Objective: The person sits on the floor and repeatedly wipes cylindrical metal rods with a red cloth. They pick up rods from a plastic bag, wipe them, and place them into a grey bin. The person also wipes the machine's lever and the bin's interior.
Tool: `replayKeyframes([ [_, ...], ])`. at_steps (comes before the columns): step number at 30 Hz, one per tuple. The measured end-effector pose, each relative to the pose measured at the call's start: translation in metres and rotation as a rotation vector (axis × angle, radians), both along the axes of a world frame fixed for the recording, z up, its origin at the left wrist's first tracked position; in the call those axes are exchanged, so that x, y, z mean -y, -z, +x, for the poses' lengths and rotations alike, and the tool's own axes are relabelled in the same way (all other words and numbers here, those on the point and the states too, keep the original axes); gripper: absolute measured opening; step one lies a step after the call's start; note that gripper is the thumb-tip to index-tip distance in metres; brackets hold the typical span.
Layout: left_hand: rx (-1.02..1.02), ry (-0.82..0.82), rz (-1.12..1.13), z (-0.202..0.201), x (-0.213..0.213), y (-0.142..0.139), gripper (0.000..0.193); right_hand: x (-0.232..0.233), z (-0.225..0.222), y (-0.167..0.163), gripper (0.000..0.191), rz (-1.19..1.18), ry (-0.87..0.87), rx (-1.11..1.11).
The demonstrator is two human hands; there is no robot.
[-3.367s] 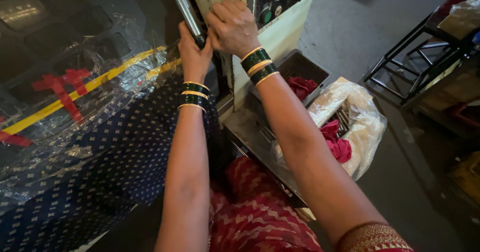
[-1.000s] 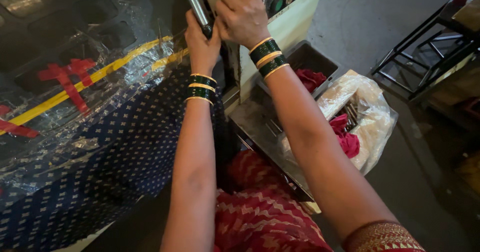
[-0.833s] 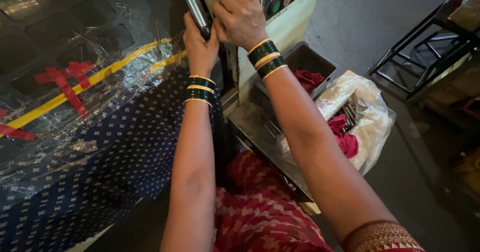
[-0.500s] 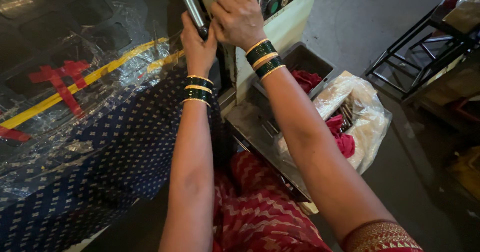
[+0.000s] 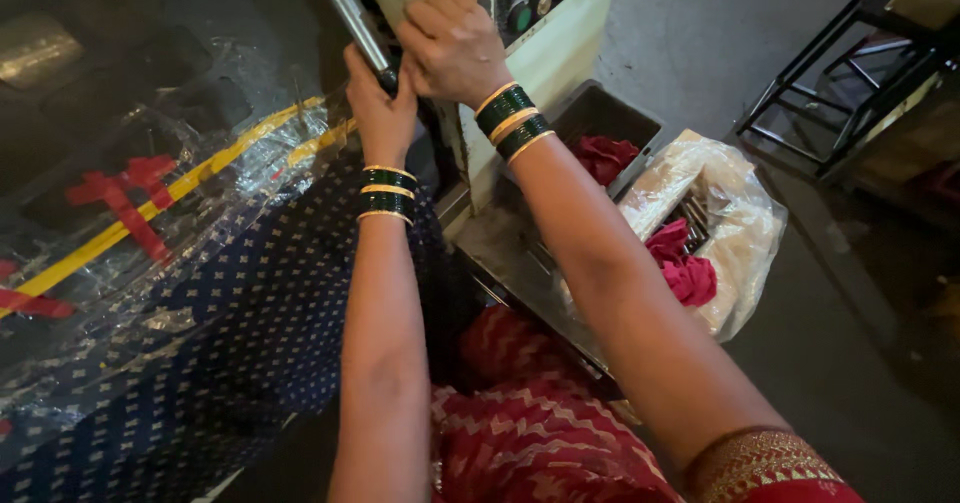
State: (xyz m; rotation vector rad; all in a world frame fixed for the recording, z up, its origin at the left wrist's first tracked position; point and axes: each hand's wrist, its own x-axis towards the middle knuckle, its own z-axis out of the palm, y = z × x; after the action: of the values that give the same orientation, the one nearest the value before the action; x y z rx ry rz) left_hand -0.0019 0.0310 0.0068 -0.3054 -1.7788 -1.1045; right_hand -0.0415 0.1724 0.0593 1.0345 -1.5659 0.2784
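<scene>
Head view: a slanting metal rod (image 5: 345,8) on a cream-and-green machine (image 5: 545,58) is being worked by both hands together. The left hand (image 5: 380,113) is wrapped around the lower end of the rod, fingers curled shut on it, with green and gold bangles (image 5: 387,193) at the wrist. The right hand (image 5: 450,48) is closed just beside it, its fingers folded down over the same spot where the rod meets a dark fitting; whether anything small is pinched beneath them cannot be told, since the knuckles hide the fingertips. Left of and below the fingers, a dark blue dotted cloth under clear plastic film (image 5: 170,293) is spread out, crossed by a yellow strip (image 5: 150,203) and a red ribbon (image 5: 125,178). Right of the fingers and lower, a dark tray (image 5: 600,113) holding red cloth and a plastic bag (image 5: 735,228) with more red pieces are lying near the machine's base. The step in hand is judged to be the gripping and setting of the rod at its joint; a steady two-handed hold would be called for next, with the film kept out of the joint
</scene>
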Motion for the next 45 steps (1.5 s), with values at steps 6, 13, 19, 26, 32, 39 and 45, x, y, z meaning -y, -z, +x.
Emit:
replayKeyframes([
  [6,0.028,0.069,0.052,0.001,-0.001,-0.001,0.043,-0.001,-0.003,0.004,0.022,0.011,-0.003,-0.003],
  [13,0.074,0.018,0.052,0.003,-0.003,-0.001,0.051,-0.003,-0.004,0.009,0.021,0.019,-0.024,-0.001],
  [19,0.084,0.082,0.073,0.004,-0.005,0.001,0.049,-0.005,-0.003,0.011,0.019,0.002,-0.009,-0.021],
  [26,0.073,0.117,0.055,0.0,-0.004,0.006,0.052,-0.008,-0.001,0.012,0.018,-0.002,-0.015,-0.011],
  [32,0.112,0.011,0.03,0.001,-0.006,0.005,0.058,-0.008,0.001,0.009,0.02,-0.005,-0.015,-0.029],
  [39,0.043,0.052,0.013,0.002,-0.004,0.004,0.051,-0.006,0.0,0.009,0.019,0.028,0.01,-0.028],
  [45,0.041,0.076,0.034,0.002,-0.004,0.005,0.052,-0.006,-0.001,0.011,0.018,0.021,0.01,-0.025],
])
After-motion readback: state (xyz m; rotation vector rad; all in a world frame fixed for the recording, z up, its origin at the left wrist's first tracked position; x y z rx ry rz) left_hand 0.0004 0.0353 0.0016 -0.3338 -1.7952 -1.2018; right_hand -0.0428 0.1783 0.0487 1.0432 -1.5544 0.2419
